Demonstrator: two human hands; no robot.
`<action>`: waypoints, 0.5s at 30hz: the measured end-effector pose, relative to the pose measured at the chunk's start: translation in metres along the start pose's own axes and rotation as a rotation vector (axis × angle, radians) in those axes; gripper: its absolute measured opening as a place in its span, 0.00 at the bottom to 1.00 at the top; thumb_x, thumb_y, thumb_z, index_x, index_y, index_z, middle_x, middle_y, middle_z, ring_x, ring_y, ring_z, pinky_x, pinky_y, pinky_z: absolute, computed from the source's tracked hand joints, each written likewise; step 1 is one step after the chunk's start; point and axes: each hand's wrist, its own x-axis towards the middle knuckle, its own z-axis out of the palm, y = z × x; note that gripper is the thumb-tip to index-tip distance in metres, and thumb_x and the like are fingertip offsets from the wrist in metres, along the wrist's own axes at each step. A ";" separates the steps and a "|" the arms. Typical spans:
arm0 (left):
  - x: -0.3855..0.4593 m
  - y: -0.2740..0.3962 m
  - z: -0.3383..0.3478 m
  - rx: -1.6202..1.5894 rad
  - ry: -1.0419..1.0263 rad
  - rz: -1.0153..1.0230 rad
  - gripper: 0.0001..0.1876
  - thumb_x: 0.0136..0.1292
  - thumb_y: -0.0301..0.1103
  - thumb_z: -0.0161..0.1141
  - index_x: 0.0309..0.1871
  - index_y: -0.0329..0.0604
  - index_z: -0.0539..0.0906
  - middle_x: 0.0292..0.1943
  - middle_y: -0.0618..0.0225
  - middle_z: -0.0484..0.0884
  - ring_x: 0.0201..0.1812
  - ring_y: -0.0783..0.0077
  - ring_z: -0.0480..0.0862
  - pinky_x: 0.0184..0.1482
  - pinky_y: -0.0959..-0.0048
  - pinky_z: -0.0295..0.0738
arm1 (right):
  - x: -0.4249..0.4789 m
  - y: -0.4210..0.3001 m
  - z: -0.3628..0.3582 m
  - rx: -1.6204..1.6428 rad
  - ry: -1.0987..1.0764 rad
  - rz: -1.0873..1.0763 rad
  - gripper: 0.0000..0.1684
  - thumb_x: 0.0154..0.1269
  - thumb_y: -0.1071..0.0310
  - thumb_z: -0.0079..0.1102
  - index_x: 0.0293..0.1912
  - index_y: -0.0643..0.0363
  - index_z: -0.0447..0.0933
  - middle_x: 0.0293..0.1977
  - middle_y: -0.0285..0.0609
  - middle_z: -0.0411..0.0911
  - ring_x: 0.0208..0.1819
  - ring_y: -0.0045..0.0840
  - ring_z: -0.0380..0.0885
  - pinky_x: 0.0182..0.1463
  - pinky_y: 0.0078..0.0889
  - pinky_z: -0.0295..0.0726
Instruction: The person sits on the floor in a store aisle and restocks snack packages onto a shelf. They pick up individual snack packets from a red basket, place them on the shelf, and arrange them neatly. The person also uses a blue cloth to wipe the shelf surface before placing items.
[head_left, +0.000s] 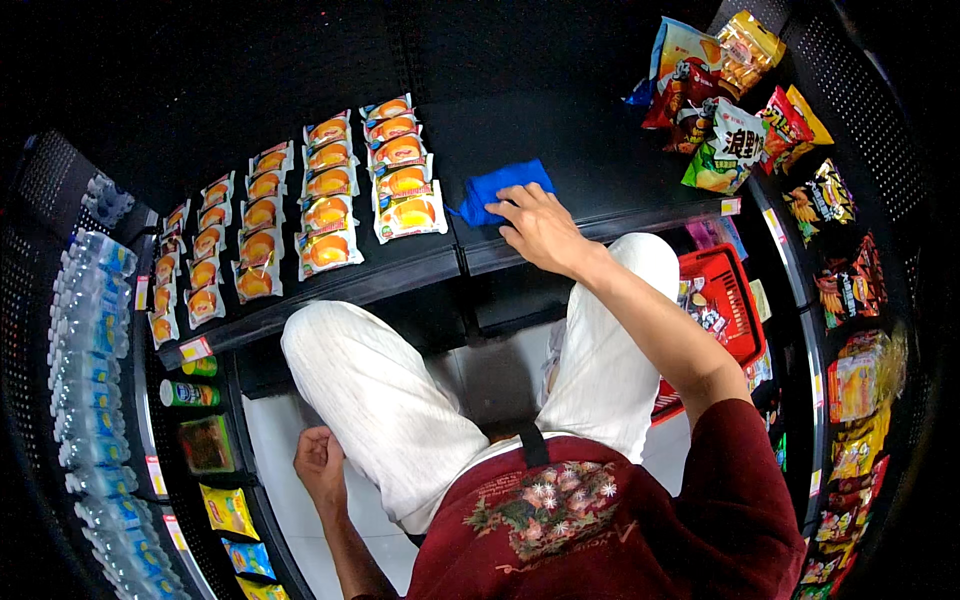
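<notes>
Bunched on the black shelf (600, 165) is a blue cloth (484, 187). My right hand (541, 229) presses down on it, with the fingers bent over its near side. Just left of the cloth is a row of wrapped round cakes (411, 214), and more such rows run off to the left. My left hand (319, 457) hangs low beside my left knee, its fingers curled in, and no object shows in it.
Bagged snacks (724, 146) are heaped at the shelf's right end. Below stands a red shopping basket (739, 300) holding packets, close to my right leg. Bottled water (97, 405) lines the left side shelf. More snack bags (855, 382) fill the right side shelf.
</notes>
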 end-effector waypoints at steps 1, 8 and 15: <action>-0.001 0.002 0.000 0.009 -0.038 -0.003 0.04 0.68 0.20 0.59 0.44 0.37 0.77 0.38 0.71 0.81 0.39 0.81 0.78 0.44 0.80 0.72 | 0.002 0.004 0.003 0.014 0.003 0.006 0.20 0.68 0.67 0.60 0.58 0.61 0.81 0.59 0.49 0.76 0.58 0.39 0.73 0.64 0.43 0.74; -0.029 0.009 0.004 -0.008 -0.061 -0.033 0.05 0.69 0.24 0.59 0.46 0.38 0.78 0.38 0.71 0.81 0.37 0.80 0.78 0.43 0.79 0.73 | -0.001 -0.011 -0.015 0.012 -0.117 0.008 0.16 0.68 0.67 0.60 0.53 0.60 0.83 0.50 0.46 0.79 0.52 0.36 0.75 0.60 0.42 0.74; -0.023 0.004 -0.003 0.009 -0.052 -0.072 0.05 0.69 0.30 0.64 0.42 0.39 0.80 0.34 0.73 0.81 0.35 0.80 0.78 0.39 0.78 0.74 | -0.001 -0.007 -0.004 0.030 -0.006 -0.009 0.13 0.68 0.69 0.60 0.49 0.62 0.85 0.46 0.45 0.79 0.49 0.36 0.76 0.56 0.41 0.77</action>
